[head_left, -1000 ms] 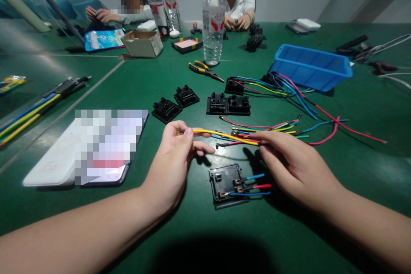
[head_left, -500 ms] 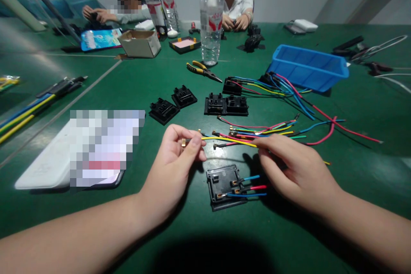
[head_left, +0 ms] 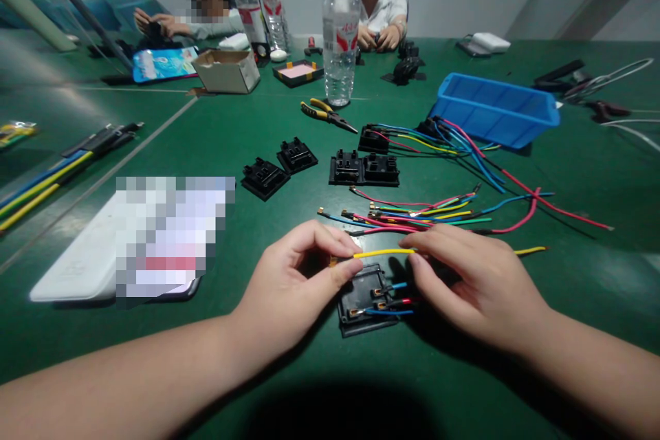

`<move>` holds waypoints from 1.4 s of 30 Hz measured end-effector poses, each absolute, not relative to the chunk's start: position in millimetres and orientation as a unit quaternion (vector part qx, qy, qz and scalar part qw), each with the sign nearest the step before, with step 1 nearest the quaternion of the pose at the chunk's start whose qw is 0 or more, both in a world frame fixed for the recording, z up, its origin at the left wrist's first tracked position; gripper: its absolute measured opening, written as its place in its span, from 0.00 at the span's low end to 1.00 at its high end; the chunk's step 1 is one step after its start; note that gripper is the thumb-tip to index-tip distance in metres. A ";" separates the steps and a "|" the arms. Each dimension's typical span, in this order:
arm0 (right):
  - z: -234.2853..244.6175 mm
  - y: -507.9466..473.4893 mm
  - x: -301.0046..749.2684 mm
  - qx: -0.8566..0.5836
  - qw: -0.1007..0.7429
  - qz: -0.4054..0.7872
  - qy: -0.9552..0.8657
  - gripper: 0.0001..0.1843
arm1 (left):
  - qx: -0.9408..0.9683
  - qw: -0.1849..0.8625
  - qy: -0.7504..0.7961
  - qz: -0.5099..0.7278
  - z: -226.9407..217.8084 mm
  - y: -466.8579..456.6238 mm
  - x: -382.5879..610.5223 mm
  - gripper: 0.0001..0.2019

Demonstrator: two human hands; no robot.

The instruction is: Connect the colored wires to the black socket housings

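A yellow wire point(head_left: 384, 253) is stretched between my two hands, just over the far edge of a black plastic housing point(head_left: 355, 295). My left hand point(head_left: 309, 261) pinches its terminal end, where a bit of brass shows by the fingers. Thumb and fingers of my right hand point(head_left: 458, 268) grip the wire further along, and its tail comes out beyond that hand. In the housing lie two blue wires and a red wire point(head_left: 407, 301) with brass terminals; my right hand partly covers their free ends. Just beyond my hands lies a bunch of coloured wires point(head_left: 412, 214).
Several black housings point(head_left: 265, 177) stand further back, some with wires attached. Yellow-handled pliers point(head_left: 328, 115), a water bottle point(head_left: 339, 41) and a blue bin point(head_left: 495, 110) lie beyond. Two phones point(head_left: 155, 240) are at the left. Two people sit across the table.
Both hands have brought the yellow wire down and nearer, from above the wire bunch to the housing's far edge. My left hand has also shifted right, closer to my right hand.
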State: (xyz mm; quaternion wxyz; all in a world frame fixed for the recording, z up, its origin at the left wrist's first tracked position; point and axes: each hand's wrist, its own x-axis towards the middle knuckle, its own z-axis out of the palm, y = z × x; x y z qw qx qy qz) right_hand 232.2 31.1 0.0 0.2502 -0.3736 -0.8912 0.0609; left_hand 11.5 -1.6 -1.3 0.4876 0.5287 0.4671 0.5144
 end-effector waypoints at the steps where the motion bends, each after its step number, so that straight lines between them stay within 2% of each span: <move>1: 0.3 31.1 232.0 -0.364 0.252 0.059 -0.895 0.09 | 0.531 0.490 0.465 0.512 -1.2 -2.0 11.5 0.07; 13: 0.0 28.0 236.5 -0.197 0.217 0.069 -0.954 0.20 | 0.623 0.457 0.412 0.483 1.9 -9.2 11.5 0.06; 20: 0.8 28.2 236.2 -0.171 0.234 0.064 -0.955 0.16 | 0.668 0.440 0.390 0.456 1.1 -9.5 10.9 0.04; 32: -1.7 26.3 240.1 -0.223 0.258 0.043 -0.939 0.15 | 0.674 0.410 0.428 0.441 -2.5 -9.3 7.2 0.02; 42: -3.3 26.5 238.0 -0.213 0.243 -0.061 -0.944 0.15 | 0.678 0.432 0.388 0.451 -3.0 -6.9 7.6 0.03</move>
